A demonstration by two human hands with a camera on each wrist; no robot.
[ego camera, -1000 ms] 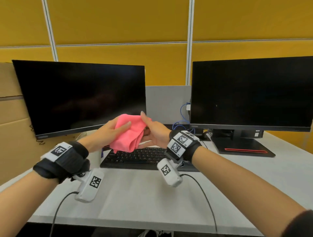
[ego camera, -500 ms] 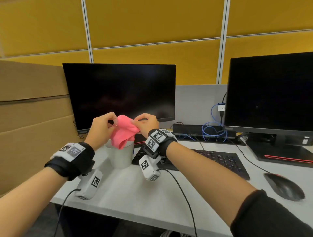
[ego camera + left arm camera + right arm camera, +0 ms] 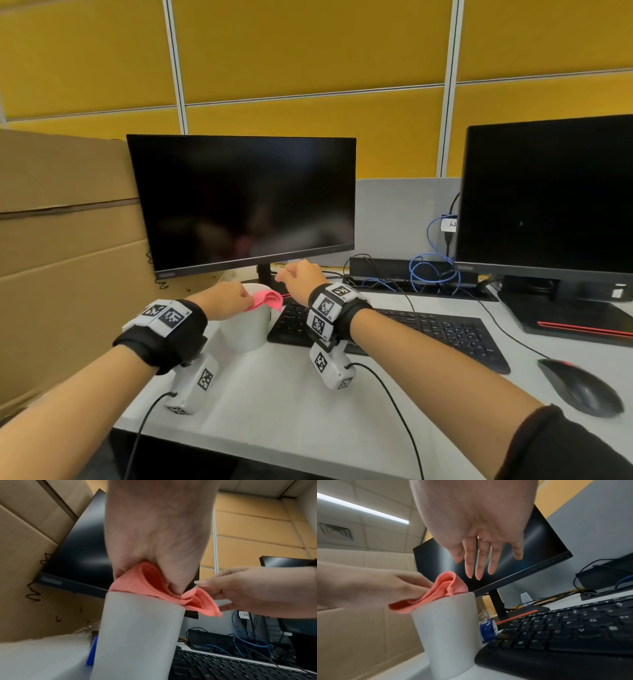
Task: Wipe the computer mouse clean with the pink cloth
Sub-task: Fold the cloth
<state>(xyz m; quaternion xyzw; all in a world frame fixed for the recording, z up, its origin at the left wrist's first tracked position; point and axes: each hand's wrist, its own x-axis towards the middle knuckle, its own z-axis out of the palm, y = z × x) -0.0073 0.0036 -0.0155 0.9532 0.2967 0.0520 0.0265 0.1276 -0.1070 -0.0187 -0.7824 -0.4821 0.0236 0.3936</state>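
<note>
The pink cloth (image 3: 269, 299) (image 3: 154, 585) (image 3: 443, 588) lies bunched on the top of a white cup (image 3: 245, 329) (image 3: 137, 635) (image 3: 448, 628) left of the keyboard. My left hand (image 3: 229, 296) (image 3: 157, 545) pinches the cloth at the cup's rim. My right hand (image 3: 301, 277) (image 3: 481, 555) hovers just above and right of the cup, fingers straight and holding nothing. The black computer mouse (image 3: 579, 389) sits on the desk at the far right, away from both hands.
A black keyboard (image 3: 411, 334) lies behind my right wrist. Two dark monitors (image 3: 243, 202) (image 3: 548, 195) stand at the back, with blue cables (image 3: 435, 270) between them. Cardboard boxes (image 3: 65, 257) wall off the left. A small blue-capped item (image 3: 488, 628) lies behind the cup.
Both hands came down toward the cup. The cloth went from being held up by both hands to resting on the cup's top, and my right hand let go of it.
</note>
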